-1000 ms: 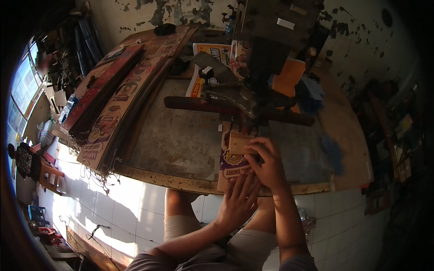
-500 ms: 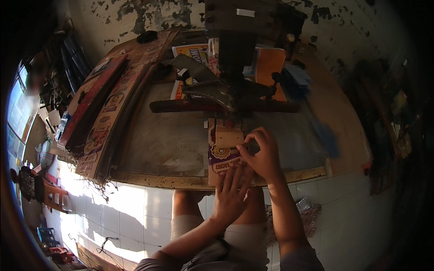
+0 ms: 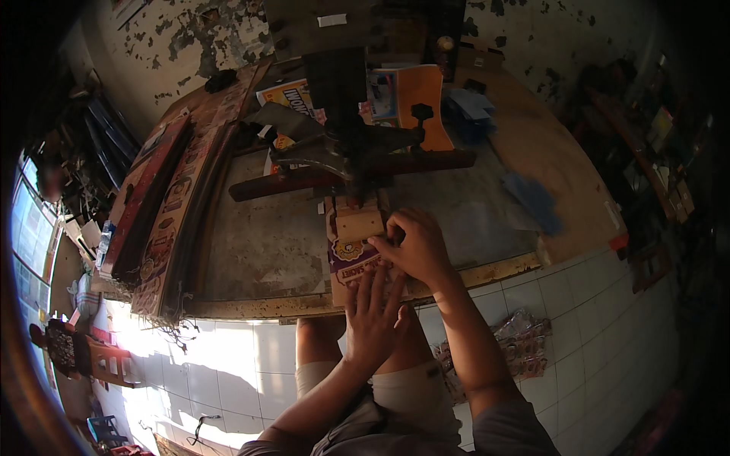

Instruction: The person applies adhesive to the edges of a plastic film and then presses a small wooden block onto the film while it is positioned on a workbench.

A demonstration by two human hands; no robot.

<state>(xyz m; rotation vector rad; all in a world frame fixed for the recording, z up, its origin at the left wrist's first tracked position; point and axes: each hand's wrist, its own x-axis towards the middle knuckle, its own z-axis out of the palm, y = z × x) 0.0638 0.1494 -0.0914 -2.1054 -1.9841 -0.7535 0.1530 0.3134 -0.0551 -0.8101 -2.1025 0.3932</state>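
A big, rough, grey counter (image 3: 258,243) has a dark metal machine (image 3: 350,144) at its back. A flat, printed card sheet (image 3: 356,262) lies at the front edge, under the machine, with a small wood block (image 3: 359,224) on top. The right hand (image 3: 417,247) pinches the sheet. The left hand (image 3: 374,315) lies open and flat on it. I think the sheet is being lined up; next it must stay still.

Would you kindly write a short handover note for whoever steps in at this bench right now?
Left hand: flat, fingers spread, pressing the near end of the printed purple and white cardboard sheet at the bench's front edge.
Right hand: fingers curled on the sheet beside the small tan wooden block.
The block sits under the dark metal press.
Done: sheet placed under the press. How much is left cannot be told.
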